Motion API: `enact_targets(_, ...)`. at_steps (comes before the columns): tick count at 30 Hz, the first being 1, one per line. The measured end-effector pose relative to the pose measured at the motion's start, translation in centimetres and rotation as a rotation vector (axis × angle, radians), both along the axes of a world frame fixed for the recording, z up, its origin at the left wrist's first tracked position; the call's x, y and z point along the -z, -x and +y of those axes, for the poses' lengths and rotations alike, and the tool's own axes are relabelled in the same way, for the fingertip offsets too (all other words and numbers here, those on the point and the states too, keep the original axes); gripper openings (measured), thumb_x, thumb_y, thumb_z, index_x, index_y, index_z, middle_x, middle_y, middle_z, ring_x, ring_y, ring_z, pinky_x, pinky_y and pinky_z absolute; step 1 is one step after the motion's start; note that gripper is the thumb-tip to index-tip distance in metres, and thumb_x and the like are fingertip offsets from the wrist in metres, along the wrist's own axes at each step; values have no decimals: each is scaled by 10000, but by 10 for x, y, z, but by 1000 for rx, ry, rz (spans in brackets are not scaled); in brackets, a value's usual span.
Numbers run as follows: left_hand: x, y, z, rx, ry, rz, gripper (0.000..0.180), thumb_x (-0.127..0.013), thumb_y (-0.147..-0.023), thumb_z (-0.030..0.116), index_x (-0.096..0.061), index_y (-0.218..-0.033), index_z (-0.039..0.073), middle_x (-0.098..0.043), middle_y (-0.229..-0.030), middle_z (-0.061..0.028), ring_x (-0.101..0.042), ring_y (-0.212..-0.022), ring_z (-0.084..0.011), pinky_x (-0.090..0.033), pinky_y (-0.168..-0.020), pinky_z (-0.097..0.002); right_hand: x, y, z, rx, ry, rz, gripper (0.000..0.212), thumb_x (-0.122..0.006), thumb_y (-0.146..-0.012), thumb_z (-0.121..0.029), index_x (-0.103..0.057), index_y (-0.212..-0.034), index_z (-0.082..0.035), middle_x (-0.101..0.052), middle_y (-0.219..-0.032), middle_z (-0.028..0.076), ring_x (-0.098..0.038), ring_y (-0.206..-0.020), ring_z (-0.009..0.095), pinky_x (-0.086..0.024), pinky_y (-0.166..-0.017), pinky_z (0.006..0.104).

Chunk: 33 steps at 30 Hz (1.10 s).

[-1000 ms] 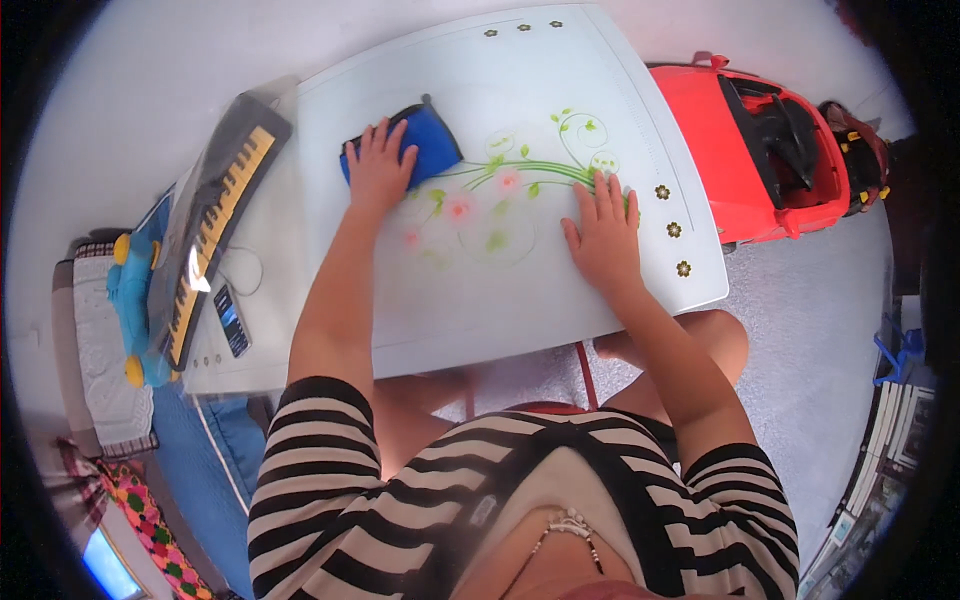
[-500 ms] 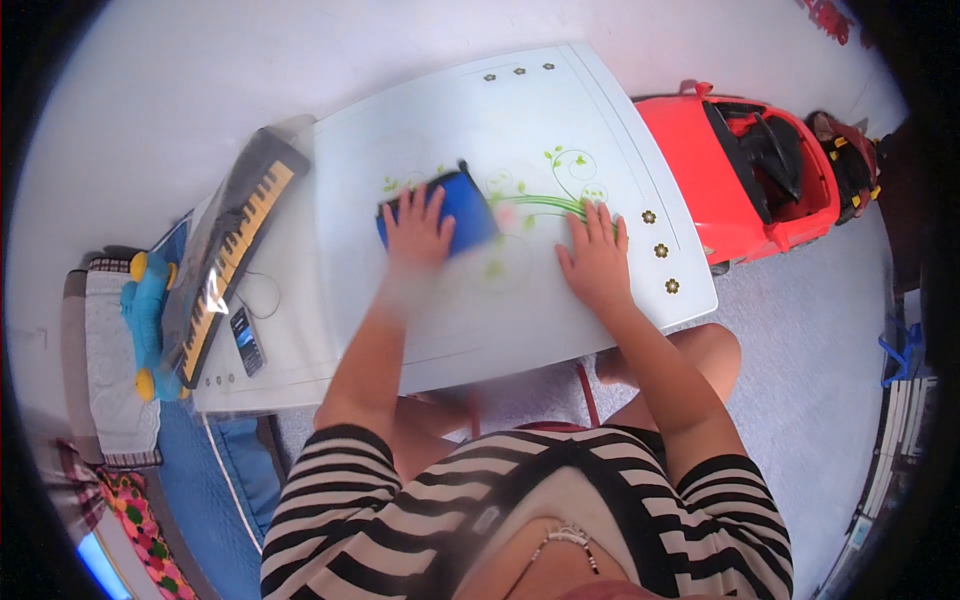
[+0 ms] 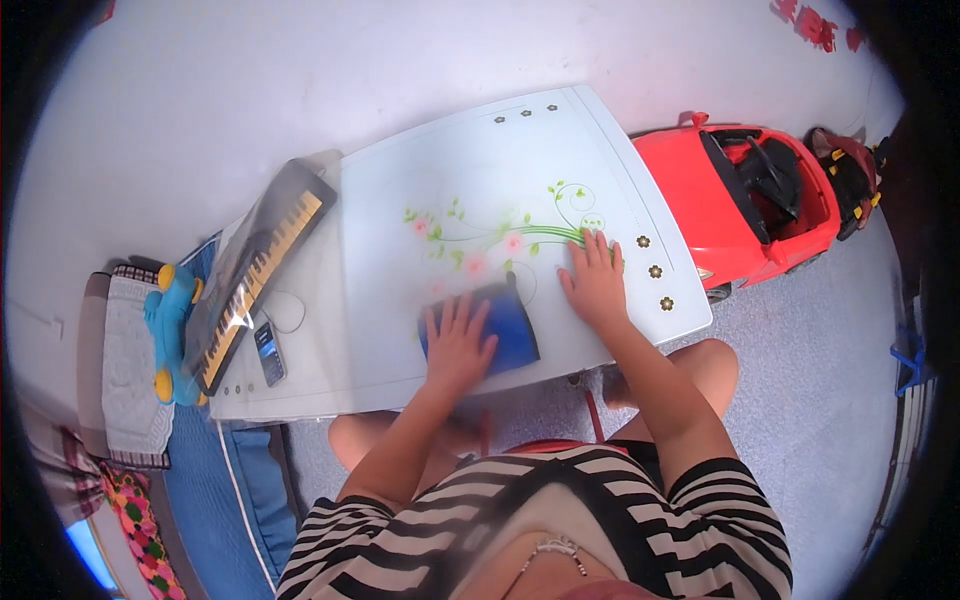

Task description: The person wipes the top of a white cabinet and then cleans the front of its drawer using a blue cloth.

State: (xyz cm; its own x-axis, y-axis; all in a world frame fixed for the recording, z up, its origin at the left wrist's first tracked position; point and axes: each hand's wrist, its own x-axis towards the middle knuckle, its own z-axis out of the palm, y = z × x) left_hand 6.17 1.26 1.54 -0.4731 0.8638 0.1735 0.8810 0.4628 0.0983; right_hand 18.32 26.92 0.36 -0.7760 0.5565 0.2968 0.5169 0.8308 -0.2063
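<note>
My left hand [image 3: 460, 350] lies flat with its fingers spread on a blue, cloth-like flat piece with black edging [image 3: 516, 330]. A small black tab sticks up from its far edge. The piece rests on the white table [image 3: 430, 175] near the front edge, and my palm hides its left part. To the right, my right hand [image 3: 596, 282] sits palm down on the tabletop, fingers slightly apart, beside the green printed stems. Nothing is held in it.
A keyboard [image 3: 262, 270] in a clear cover lies along the table's left side, with a phone [image 3: 269, 353] next to it. Past the right edge stands a red toy car [image 3: 680, 190]. A blue toy [image 3: 172, 330] is beyond the left end.
My left hand and the blue piece have moved toward me and slightly right, uncovering printed pink flowers. My right hand stays at about the same spot on the table. The view has shifted slightly.
</note>
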Motion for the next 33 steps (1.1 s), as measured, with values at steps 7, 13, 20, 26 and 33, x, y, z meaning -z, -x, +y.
enact_targets(7, 3, 78, 56, -55, 9, 53, 594, -509, -1012, 418, -394, -1547, 188, -302, -1636, -99, -269, -1496, -352, -102, -1221, -596, -4, 2, -1, -4, 39, 3, 575, -574, -971, -381, -504, -1442, -59, -382, -1576, 198, -264, -1512, 349, -135, -1236, 558)
enact_targets(13, 5, 159, 125, -19, 31, 187, 597, -420, -1037, 479, -360, -1568, 212, -299, -1642, -102, -260, -1506, -345, -115, -1218, -599, -7, 1, -1, -23, 15, 18, 561, -594, -965, -319, -486, -1443, -46, -401, -1541, 230, -298, -1479, 405, -167, -1220, 571)
enact_targets(20, 15, 226, 188, -172, 46, 85, 610, -370, -1043, 522, -335, -1580, 235, -283, -1653, -92, -230, -1526, -337, -128, -1210, -627, -11, 4, -3, -20, 33, -48, 577, -566, -966, -357, -497, -1444, -42, -357, -1572, 229, -245, -1511, 379, -127, -1230, 578)
enact_targets(26, 17, 199, 176, -189, 52, 80, 604, -388, -1042, 501, -347, -1574, 217, -291, -1647, -96, -235, -1522, -343, -129, -1210, -626, -10, 3, -3, -33, 21, -35, 593, -571, -960, -372, -492, -1450, -47, -365, -1566, 226, -243, -1508, 384, -124, -1226, 586)
enact_targets(33, 5, 92, 105, -24, -15, 70, 591, -481, -1018, 438, -403, -1540, 173, -314, -1627, -118, -254, -1505, -357, -134, -1204, -627, -9, 3, -4, -12, -35, 8, 564, -604, -955, -339, -508, -1427, -46, -402, -1549, 214, -310, -1480, 378, -176, -1216, 568)
